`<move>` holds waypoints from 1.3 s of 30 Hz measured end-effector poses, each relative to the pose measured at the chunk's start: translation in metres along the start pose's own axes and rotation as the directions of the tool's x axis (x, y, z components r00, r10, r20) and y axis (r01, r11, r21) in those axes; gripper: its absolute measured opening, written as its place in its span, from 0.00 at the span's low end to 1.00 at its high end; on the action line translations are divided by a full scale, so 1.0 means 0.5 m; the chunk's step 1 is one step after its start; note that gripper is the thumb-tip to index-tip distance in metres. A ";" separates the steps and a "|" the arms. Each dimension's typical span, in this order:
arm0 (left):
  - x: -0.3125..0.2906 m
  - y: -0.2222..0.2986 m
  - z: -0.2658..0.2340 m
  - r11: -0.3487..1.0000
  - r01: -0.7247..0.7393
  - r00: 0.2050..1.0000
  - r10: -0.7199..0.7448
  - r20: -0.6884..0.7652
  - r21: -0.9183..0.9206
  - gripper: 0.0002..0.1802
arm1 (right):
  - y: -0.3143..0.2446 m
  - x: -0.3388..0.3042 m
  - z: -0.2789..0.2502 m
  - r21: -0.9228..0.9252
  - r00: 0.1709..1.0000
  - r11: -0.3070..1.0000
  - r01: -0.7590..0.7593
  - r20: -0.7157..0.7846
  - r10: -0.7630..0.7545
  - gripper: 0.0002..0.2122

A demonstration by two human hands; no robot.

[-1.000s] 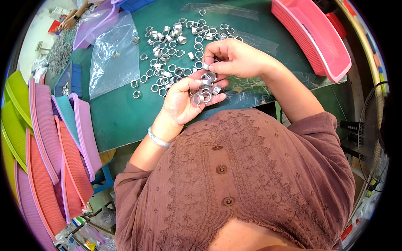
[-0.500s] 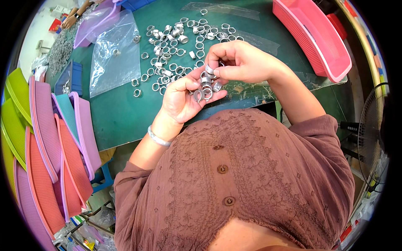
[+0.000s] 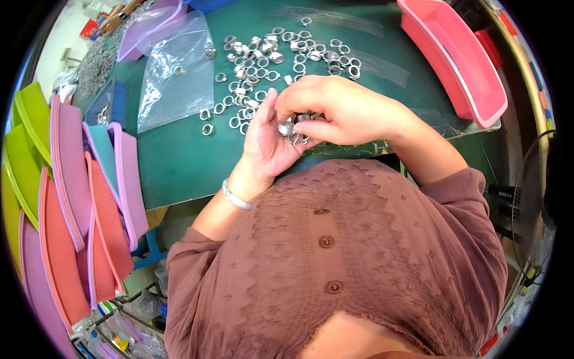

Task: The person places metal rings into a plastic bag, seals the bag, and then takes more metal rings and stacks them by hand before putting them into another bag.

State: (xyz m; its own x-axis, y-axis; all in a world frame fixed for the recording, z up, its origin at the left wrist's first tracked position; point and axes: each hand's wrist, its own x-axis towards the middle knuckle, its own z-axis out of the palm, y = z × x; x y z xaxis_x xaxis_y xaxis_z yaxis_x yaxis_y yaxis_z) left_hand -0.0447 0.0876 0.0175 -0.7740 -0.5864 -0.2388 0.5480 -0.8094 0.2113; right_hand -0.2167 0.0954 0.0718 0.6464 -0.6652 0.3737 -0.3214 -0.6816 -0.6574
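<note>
My left hand (image 3: pixel 263 148) is cupped palm-up just above the table's near edge, holding several small silver metal rings (image 3: pixel 287 127) with little tabs. Over that palm bends my right hand (image 3: pixel 341 110), its thumb and fingers closed among the same rings. The back of this hand hides most of them, so how many it grips does not show. Beyond both hands, many more loose metal rings (image 3: pixel 276 57) lie scattered across the green table (image 3: pixel 179 167), some flat and some on edge.
A clear plastic bag (image 3: pixel 173 90) lies left of the rings. At the right stands a pink basket (image 3: pixel 491 113). Stacked coloured baskets (image 3: pixel 72 173) fill the left side, near a blue bin (image 3: pixel 119 99). Another person's hand (image 3: pixel 110 24) shows at the far left. A fan (image 3: pixel 529 209) stands right.
My right hand has come down and left over the left palm, covering rings that showed before. My left thumb now points more upward. The whole view has shifted slightly.
</note>
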 end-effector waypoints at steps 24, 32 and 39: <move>-0.217 0.237 -0.140 0.870 -0.492 0.843 0.487 -0.230 0.038 0.08 | 0.263 0.492 0.120 -0.450 0.959 0.881 -0.146 0.154 0.237 0.17; -0.238 0.291 -0.159 0.844 -0.526 0.806 0.533 -0.258 0.105 0.07 | 0.311 0.560 0.204 -0.491 0.958 0.866 -0.099 0.187 0.215 0.11; -0.218 0.309 -0.176 0.869 -0.473 0.857 0.492 -0.154 0.147 0.07 | 0.308 0.521 0.047 -0.061 0.789 0.795 -0.603 0.095 0.607 0.07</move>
State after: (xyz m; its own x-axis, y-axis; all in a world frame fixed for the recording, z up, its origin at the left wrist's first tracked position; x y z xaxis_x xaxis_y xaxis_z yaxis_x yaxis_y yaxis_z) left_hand 0.1522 0.0237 -0.0073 -0.3445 -0.9058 -0.2468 0.7951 -0.4213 0.4362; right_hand -0.0815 -0.1757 0.0525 0.3812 -0.9095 -0.1660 -0.6880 -0.1591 -0.7080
